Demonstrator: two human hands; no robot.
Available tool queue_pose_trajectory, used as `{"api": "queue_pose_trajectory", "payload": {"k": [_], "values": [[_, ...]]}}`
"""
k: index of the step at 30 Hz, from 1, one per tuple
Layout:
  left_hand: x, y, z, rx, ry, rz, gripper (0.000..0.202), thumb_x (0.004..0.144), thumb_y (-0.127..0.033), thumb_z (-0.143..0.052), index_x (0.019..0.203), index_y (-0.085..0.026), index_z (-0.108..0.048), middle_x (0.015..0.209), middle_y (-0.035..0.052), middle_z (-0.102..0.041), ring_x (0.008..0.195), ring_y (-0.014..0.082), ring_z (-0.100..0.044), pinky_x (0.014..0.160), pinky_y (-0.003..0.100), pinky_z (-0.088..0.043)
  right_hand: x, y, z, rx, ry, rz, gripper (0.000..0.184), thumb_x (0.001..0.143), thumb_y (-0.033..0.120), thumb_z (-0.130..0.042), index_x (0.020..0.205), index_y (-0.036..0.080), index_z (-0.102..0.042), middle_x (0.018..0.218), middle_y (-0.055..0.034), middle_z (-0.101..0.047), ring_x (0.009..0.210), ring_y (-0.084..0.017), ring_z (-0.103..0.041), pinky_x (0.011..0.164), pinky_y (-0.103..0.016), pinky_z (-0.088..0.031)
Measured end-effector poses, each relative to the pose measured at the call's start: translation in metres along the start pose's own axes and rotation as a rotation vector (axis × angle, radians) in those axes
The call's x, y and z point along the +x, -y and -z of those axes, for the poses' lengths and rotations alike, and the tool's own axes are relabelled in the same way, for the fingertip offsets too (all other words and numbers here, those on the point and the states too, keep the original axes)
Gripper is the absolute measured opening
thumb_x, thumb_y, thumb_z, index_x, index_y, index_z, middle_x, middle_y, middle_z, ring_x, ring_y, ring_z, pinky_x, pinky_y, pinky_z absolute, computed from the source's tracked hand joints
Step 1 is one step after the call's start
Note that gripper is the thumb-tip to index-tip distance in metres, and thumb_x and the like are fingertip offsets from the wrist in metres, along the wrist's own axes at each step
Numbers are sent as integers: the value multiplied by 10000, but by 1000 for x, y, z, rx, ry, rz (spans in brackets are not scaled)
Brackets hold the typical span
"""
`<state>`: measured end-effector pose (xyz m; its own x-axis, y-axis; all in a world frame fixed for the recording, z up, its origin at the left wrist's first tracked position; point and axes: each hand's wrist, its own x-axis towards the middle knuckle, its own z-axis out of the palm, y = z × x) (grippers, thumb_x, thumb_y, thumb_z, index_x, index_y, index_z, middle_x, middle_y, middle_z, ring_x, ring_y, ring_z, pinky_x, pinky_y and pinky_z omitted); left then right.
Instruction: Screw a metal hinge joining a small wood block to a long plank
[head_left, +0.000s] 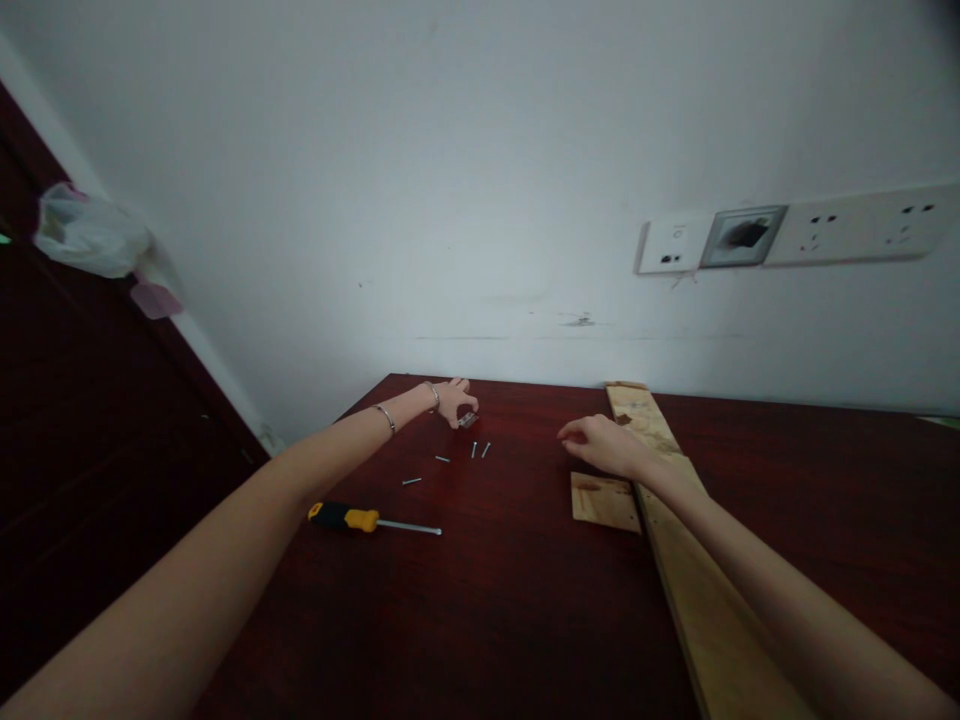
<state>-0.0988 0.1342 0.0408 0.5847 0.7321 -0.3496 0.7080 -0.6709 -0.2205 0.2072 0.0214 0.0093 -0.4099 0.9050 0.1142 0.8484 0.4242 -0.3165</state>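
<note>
My left hand [456,401] reaches to the far side of the dark red table [510,600] and pinches a small metal piece [468,420] that rests on the tabletop. Several loose screws [478,450] lie just in front of it. My right hand [600,444] hovers low over the table beside a long wooden plank [705,600], its fingers loosely curled and holding nothing that I can see. A small wooden block [604,501] lies under my right wrist. A screwdriver [367,520] with a yellow and black handle lies near my left forearm.
A white wall rises behind the table, with a row of sockets [795,235] at the right. A dark wooden door stands at the left, with a plastic bag [90,235] hanging on it.
</note>
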Motion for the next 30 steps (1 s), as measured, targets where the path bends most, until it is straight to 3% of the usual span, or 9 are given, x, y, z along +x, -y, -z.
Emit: {"api": "queue_pose_trajectory", "payload": {"k": [9,30], "values": [[-2,-3,4,34,-61,-66,389,569,-335,-727,940,-251,-648,1112,73,-481,1041,258,-381,866,306,-322,-8,-21,0,3,-11,8,295,794,224,-490,991,161,-701,977,-80,-714,892,-205,-658,797,-272,-476],[1,-3,4,105,-107,-164,337,591,-369,-716,891,-223,-665,1019,75,-530,982,240,-389,835,272,-308,-12,-28,-6,2,-21,14,301,786,222,-489,994,161,-698,950,-73,-721,873,-209,-666,798,-283,-474]]}}
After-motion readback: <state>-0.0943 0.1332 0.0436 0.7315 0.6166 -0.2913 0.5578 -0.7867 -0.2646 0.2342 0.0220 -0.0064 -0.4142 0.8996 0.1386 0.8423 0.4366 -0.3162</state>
